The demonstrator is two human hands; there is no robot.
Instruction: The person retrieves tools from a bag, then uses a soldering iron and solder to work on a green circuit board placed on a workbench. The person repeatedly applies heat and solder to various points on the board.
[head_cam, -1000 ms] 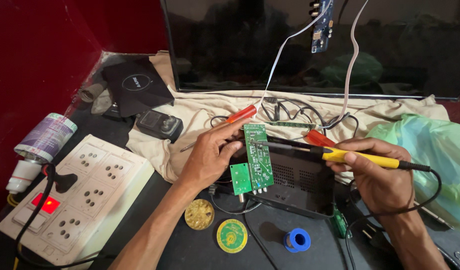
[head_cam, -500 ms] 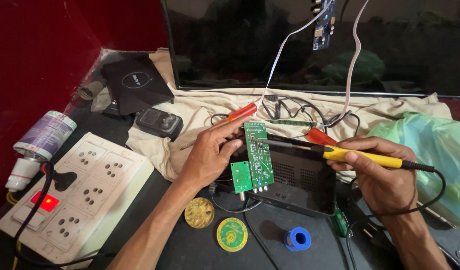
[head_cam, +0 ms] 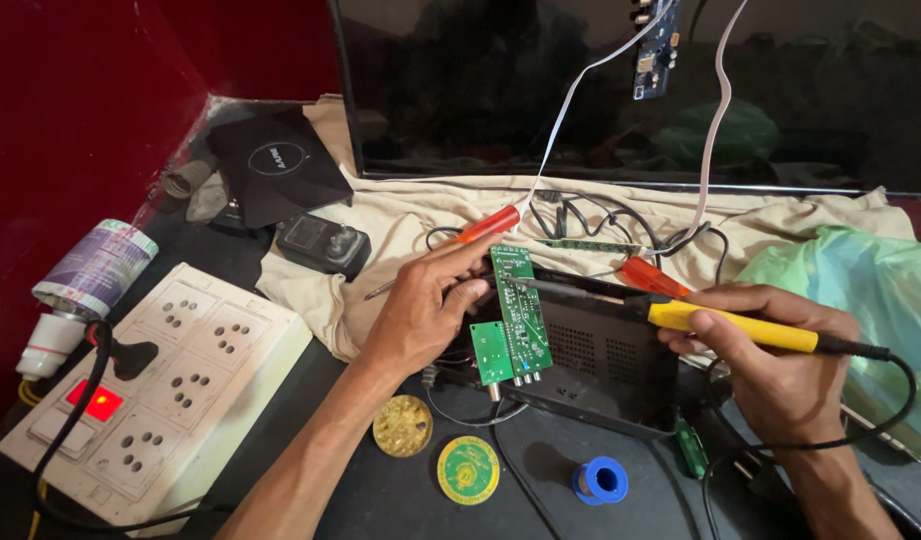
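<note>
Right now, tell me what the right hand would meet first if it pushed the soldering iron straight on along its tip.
Probably the green circuit board held upright by the left hand: the right hand points the yellow soldering iron leftward, tip apparently already at it.

I see a white socket board [head_cam: 180, 370] at the left, its red switch light [head_cam: 98, 402] glowing and a black plug [head_cam: 130, 358] seated in it. Beside it lies a bulb in a printed sleeve [head_cam: 85, 285]. Behind, a black pouch [head_cam: 278, 165] and a black adapter [head_cam: 325, 243] rest near a beige cloth [head_cam: 400, 215]. A dark screen panel [head_cam: 580, 90] stands at the back, with a small blue board [head_cam: 652, 45] hanging before it. On the dark surface [head_cam: 400, 500] sit a brass-coloured tin [head_cam: 401, 425], a yellow-and-green round tin [head_cam: 468, 470] and a blue spool [head_cam: 602, 480]. A green plastic bag [head_cam: 860, 280] lies at the right.
</note>
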